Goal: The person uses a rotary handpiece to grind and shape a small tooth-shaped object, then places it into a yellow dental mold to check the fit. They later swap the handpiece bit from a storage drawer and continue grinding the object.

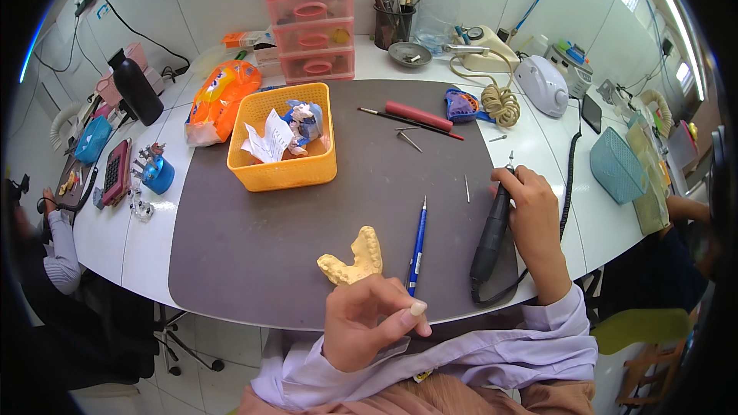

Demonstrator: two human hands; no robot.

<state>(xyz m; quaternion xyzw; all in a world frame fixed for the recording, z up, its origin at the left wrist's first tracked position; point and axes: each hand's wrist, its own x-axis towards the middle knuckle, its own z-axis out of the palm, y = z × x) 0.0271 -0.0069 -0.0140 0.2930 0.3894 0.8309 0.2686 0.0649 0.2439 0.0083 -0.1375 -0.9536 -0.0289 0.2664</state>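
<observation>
My right hand [536, 219] grips the upper end of a black rotary handpiece [490, 242], its fingers near the metal tip. The handpiece lies slanted over the mat's right edge, and its cord leaves the lower end. My left hand [369, 321] is raised at the mat's near edge, thumb and fingers curled together. A pale spot shows at the thumb tip; I cannot tell whether it is the nail or a small piece held there. Just beyond that hand lies a yellow plaster dental cast [355, 257], a horseshoe arch partly hidden by it. A blue mechanical pencil [418, 246] lies between my hands.
A yellow basket [244, 173] with crumpled paper stands on the grey mat [254, 253]. Farther back are a red stick [419, 116], a thin brush [384, 116], a pink drawer unit [311, 44] and a white machine [542, 84]. Other people sit at both sides.
</observation>
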